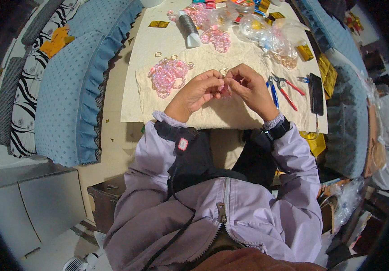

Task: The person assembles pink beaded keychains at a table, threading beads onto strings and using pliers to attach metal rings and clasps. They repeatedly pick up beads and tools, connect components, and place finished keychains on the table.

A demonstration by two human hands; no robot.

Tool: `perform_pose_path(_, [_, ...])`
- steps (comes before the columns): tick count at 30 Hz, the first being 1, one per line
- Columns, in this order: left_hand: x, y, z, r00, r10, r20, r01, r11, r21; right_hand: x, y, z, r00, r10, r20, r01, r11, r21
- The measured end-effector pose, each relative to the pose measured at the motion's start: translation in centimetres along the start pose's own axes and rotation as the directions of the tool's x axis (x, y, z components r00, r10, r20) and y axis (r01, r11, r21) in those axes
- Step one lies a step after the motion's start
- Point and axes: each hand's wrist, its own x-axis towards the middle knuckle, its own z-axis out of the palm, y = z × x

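Pile of pink beads [167, 76] lies on the cloth [203, 113], left of the hands. Left hand [197, 91] and right hand [247, 86] meet fingertip to fingertip, both pinching a small pink bead piece [225, 91] between them, metal ring [224, 71] just above. Pliers [279, 89] and phone [316, 93] lie to the right.

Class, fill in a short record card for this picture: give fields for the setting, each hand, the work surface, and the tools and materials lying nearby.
Setting: low table covered by a cream cloth, blue cushions alongside
Left hand: fingertips pinched on a small pink beaded piece
Right hand: pinches the same piece from the other side
Left of hands: heap of pink translucent beads, loose metal rings
Right of hands: blue-handled pliers, red-handled pliers, black phone
Far edge: grey thread spool, clear plastic bags of beads
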Motion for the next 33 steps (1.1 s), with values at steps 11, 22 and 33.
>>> perform_pose_path(11, [1.3,0.4,-1.0,0.978,0.11,-0.175,-0.046,0.941,0.335,1.4,1.2,-0.3,0.998,-0.03,0.046,0.035,0.994,-0.103])
perform_pose_path(22, [4.5,-0.7,-3.1,0.881,0.445,-0.16,-0.139,0.566,0.812,3.0,2.2,-1.1,0.977,-0.153,0.148,0.184,0.958,-0.222])
perform_pose_path(33, [1.9,0.1,-2.5,0.994,0.109,-0.023,-0.103,0.979,0.178,3.7,2.4,0.2,0.977,-0.18,0.11,0.182,0.983,-0.011])
